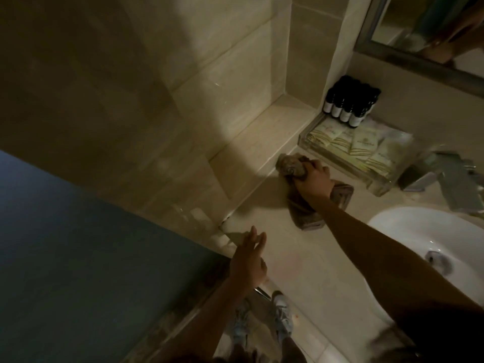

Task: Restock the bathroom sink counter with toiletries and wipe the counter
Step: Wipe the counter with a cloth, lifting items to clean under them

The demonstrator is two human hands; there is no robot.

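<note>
Right hand grips the bunched cloth on the table at its back left, just short of the toiletry tray; left hand is open, probably hovering (dim view) at the near-left edge, so the right one wipes.

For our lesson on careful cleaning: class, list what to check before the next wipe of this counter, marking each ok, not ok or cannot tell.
1. Right hand has a grip on the cloth: ok.
2. Cloth lies on the counter: ok.
3. Left hand holds nothing: ok.
4. Gap between cloth and tray: cannot tell.
5. Bottles upright behind the tray: ok.
6. Counter surface clean: cannot tell.
</note>
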